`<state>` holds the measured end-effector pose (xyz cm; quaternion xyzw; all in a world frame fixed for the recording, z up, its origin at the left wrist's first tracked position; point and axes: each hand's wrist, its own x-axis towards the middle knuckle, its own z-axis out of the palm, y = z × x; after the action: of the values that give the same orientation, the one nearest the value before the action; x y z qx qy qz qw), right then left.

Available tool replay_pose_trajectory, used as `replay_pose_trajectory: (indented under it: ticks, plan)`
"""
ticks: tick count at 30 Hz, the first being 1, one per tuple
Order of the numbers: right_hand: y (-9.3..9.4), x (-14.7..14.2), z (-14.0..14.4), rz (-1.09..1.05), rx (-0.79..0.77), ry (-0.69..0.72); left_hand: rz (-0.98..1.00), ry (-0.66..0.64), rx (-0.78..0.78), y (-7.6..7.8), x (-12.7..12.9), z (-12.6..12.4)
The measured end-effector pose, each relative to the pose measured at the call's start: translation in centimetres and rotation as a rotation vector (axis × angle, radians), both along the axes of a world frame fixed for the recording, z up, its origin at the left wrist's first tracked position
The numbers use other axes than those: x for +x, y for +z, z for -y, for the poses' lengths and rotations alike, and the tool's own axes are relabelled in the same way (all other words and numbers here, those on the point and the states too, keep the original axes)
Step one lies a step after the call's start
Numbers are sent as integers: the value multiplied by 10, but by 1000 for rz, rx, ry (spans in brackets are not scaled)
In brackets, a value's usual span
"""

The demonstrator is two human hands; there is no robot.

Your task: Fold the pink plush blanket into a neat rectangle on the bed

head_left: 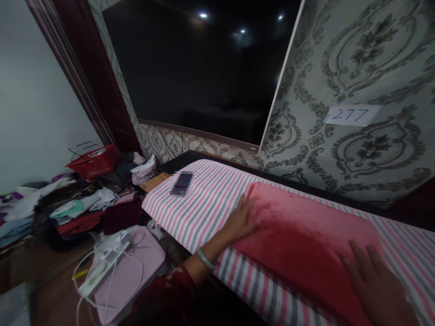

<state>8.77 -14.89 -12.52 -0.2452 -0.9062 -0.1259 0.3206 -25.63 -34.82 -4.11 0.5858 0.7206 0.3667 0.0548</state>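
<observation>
A red folded cloth [299, 235] lies flat on a striped ironing board cover [197, 208] of pink, grey and white. Its upper part looks paler than the side nearer me. My left hand [242, 219], with a bangle at the wrist, rests on the cloth's left end with fingers spread. On the right end my right hand [377, 280] lies with its fingers apart, partly cut off by the frame's edge. Neither hand grips anything. Further left on the board is a dark, blurred-out object [182, 183].
A white power strip [105, 269] with cables sits on a pink padded seat [149, 256] at lower left. Piled clothes [84, 208] and a red bag [95, 160] lie behind. A large dark television screen [204, 68] hangs beyond the board, beside a paper numbered 277 [352, 115].
</observation>
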Motion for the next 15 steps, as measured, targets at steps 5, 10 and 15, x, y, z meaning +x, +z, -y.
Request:
replay_pose_trajectory:
  ticks: [5, 10, 15]
  plan:
    - [2, 0, 0, 34, -68, -40, -155, 600, 42, 11, -76, 49]
    - [10, -4, 6, 33, -112, -88, -238, 1047, -99, 24, -142, 99]
    - [13, -9, 10, 39, -157, -115, -202, 1119, -236, 25, -163, 99]
